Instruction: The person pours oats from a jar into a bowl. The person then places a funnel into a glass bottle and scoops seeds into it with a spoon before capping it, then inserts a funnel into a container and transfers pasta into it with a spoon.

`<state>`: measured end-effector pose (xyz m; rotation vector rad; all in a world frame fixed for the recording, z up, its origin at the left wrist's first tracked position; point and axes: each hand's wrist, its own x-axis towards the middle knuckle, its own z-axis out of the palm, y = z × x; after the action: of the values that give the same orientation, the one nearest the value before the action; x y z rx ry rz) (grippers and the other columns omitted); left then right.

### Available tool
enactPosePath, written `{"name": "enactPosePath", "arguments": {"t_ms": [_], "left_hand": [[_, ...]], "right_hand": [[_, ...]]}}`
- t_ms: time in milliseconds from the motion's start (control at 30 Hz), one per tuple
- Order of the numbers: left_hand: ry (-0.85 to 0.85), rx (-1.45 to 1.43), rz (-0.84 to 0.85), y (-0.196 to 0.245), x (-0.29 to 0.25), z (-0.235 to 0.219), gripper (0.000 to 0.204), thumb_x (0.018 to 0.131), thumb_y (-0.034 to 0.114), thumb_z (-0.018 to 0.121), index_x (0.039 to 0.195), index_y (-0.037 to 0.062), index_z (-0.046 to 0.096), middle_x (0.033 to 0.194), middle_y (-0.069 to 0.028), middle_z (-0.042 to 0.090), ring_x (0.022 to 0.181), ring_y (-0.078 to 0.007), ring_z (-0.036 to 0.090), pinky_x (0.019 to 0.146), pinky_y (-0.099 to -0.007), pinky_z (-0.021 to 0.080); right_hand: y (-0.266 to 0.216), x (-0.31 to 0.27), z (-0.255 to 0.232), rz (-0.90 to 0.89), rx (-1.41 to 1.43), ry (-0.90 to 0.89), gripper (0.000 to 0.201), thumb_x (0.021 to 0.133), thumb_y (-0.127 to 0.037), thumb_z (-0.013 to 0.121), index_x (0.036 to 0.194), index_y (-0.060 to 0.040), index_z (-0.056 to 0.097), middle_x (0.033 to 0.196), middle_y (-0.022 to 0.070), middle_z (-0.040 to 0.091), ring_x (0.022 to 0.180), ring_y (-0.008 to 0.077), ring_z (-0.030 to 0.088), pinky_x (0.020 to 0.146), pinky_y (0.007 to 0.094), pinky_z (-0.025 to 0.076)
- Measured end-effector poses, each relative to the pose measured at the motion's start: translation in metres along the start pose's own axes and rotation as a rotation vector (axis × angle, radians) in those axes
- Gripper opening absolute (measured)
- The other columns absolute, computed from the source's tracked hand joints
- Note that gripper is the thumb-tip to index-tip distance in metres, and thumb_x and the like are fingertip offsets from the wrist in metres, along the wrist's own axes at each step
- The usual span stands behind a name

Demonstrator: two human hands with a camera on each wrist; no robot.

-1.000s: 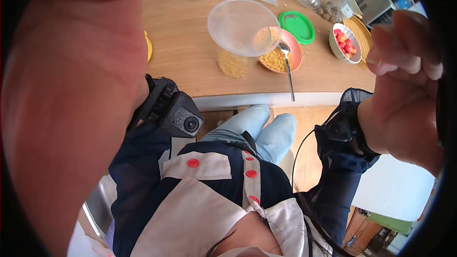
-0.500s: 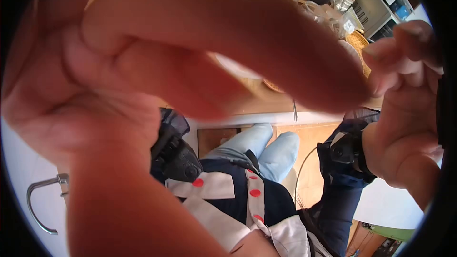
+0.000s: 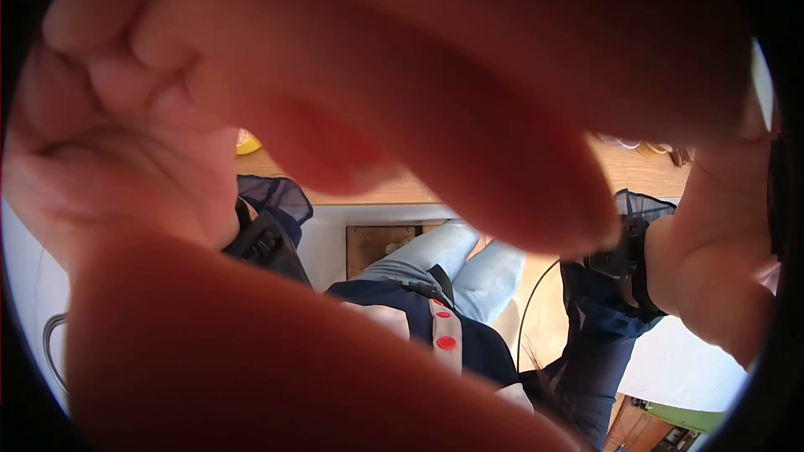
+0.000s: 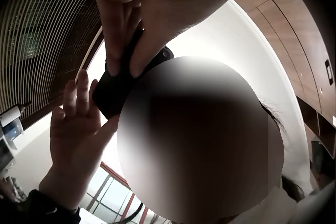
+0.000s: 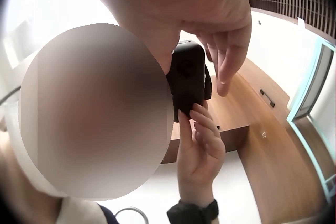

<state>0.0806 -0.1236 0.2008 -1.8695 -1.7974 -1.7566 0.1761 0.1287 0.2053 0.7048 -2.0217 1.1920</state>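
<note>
A black device is up beside the person's head. In the left wrist view the left hand pinches it from above between thumb and fingers. The right hand is at its side, fingers extended and palm showing. From the right wrist, the device stands between the right hand, whose fingers hang loosely beside it, and the left hand, whose fingertips meet its lower end. In the head view the blurred left hand covers much of the picture; the right hand is at the right edge.
Behind the hands in the head view are a wooden counter and, at the left, part of something yellow. The person's legs in light blue trousers are below. A cable hangs beside the right sleeve.
The left hand's fingers have swung across the head view, hiding most of the counter and its bowls. The right hand's fingers have become largely hidden behind them.
</note>
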Motion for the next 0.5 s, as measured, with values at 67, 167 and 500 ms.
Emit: {"name": "enactPosePath", "arguments": {"t_ms": [67,167,500], "left_hand": [[0.048,0.069,0.03,0.013,0.013,-0.005,0.041,0.066,0.035,0.072,0.09,0.0066,0.054,0.073,0.0022,0.041,0.057,-0.0099,0.039,0.051,-0.0192,0.029],[-0.673,0.205,-0.666,0.052,0.025,-0.029,0.038,0.069,0.027,0.071,0.094,0.0057,0.051,0.081,-0.0026,0.045,0.067,-0.0123,0.045,0.056,-0.0199,0.032],[-0.301,-1.376,-0.152,0.113,-0.077,-0.012,0.028,0.086,0.024,0.039,0.102,0.0026,0.047,0.099,-0.0134,0.051,0.083,-0.0252,0.05,0.071,-0.0368,0.042]], "right_hand": [[-0.006,-0.001,0.0,0.014,-0.002,-0.012,0.124,0.044,-0.079,0.054,0.127,0.0076,0.025,0.109,0.0286,0.046,0.084,0.0245,0.055,0.061,0.0217,0.046],[-0.004,0.004,0.011,0.056,0.012,-0.004,0.124,0.044,-0.079,0.054,0.127,0.0076,0.025,0.109,0.0285,0.046,0.084,0.0245,0.055,0.061,0.0216,0.046],[-0.002,-0.025,-0.011,0.091,0.111,0.002,0.123,0.044,-0.079,0.054,0.127,0.0079,0.025,0.108,0.0284,0.046,0.083,0.0242,0.055,0.061,0.0214,0.046]]}}
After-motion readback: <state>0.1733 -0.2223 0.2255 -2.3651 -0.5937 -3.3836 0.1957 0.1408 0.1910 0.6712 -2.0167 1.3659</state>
